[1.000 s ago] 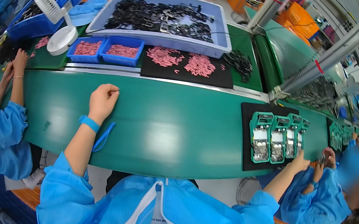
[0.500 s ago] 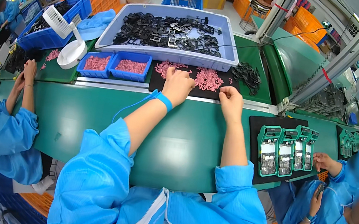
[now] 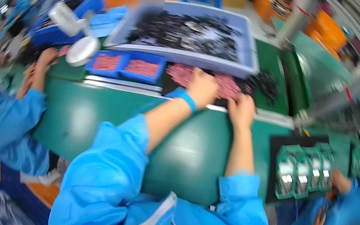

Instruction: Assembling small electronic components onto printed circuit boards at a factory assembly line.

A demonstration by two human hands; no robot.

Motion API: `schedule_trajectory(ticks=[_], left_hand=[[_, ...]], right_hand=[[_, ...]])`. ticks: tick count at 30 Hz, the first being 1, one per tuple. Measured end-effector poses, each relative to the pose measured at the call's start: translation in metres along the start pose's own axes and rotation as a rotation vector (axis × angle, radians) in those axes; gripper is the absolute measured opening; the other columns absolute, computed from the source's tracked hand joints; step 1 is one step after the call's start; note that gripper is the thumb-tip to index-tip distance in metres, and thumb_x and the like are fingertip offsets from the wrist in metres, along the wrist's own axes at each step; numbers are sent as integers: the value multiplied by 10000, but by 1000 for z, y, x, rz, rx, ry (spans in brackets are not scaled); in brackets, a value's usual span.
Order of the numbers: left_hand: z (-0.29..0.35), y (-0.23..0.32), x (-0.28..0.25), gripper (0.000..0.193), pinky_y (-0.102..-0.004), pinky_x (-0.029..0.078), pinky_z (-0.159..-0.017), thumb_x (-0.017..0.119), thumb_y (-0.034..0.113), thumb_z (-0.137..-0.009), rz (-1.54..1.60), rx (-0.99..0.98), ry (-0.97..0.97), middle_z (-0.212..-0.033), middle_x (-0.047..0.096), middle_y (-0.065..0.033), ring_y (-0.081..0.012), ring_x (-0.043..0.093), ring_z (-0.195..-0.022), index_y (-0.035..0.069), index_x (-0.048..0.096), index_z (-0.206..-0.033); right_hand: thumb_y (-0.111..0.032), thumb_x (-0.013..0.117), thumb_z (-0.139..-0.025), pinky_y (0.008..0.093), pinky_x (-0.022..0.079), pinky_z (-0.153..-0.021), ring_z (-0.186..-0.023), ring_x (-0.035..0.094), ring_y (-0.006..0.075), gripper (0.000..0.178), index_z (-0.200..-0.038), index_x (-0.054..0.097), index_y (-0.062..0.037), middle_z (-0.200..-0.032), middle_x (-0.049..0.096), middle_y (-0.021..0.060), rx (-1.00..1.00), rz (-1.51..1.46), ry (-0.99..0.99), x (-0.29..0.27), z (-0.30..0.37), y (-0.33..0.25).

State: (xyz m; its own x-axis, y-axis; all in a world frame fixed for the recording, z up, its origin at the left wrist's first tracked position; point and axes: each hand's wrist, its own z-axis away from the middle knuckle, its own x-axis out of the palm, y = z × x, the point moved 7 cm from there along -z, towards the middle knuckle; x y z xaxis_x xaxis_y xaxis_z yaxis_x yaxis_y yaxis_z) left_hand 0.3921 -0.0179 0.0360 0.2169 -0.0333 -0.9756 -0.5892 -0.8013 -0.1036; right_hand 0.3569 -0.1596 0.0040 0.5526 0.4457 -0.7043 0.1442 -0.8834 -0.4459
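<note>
Frame is motion-blurred. Left hand (image 3: 202,87) lies on the pink parts (image 3: 223,82) heaped on a black mat (image 3: 170,82) at the far edge of the green bench (image 3: 93,117); fingers curled down into the heap, a grip on any part can't be told. Right hand (image 3: 241,111) sits at the mat's near edge, just right of the left hand, fingers bent, grip also unclear. Grey tray (image 3: 226,65) of black parts behind the mat. Two blue bins (image 3: 126,64) of pink parts to its left. Green fixtures (image 3: 304,169) to the right.

Green bench (image 3: 93,117) w/ black mat (image 3: 172,85), grey bin (image 3: 240,67).
</note>
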Motion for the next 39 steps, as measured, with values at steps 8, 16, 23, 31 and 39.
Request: schedule_trajectory(ticks=[8,16,23,31,39], left_hand=[[-19,40,16,174,-528,327,-929,586,228,-718,-6,-13,240,-758,667,-62,-240,602,-821,139,735,-709],[-19,48,35,226,-565,180,-1097,571,216,-778,-91,12,132,-950,670,-122,-305,557,-1021,99,748,-858],[18,45,32,250,-589,185,-1065,627,278,-711,-104,53,75,-882,672,-131,-317,577,-972,86,746,-816],[92,55,50,281,-565,277,-1051,604,302,-805,-256,130,-301,-963,705,-133,-335,621,-975,97,752,-927],[131,35,9,154,-458,287,-1041,574,168,-765,10,-141,150,-799,635,-64,-234,574,-883,99,709,-787]], right_hand=[[-144,565,-831,494,443,-721,-819,556,407,156,-822,566,11,-857,567,219,-33,196,-78,1,8,48],[-182,501,-895,486,475,-697,-811,592,396,195,-854,565,-2,-870,588,211,80,372,-171,6,7,30],[-201,514,-911,487,479,-698,-853,599,389,194,-860,564,-20,-904,602,196,53,370,-155,7,6,39],[-177,528,-912,453,493,-729,-861,606,365,160,-902,577,-24,-915,606,177,139,403,-116,-4,11,61],[-129,512,-906,454,462,-733,-833,572,378,134,-890,543,0,-871,575,182,71,233,-94,-6,23,28]])
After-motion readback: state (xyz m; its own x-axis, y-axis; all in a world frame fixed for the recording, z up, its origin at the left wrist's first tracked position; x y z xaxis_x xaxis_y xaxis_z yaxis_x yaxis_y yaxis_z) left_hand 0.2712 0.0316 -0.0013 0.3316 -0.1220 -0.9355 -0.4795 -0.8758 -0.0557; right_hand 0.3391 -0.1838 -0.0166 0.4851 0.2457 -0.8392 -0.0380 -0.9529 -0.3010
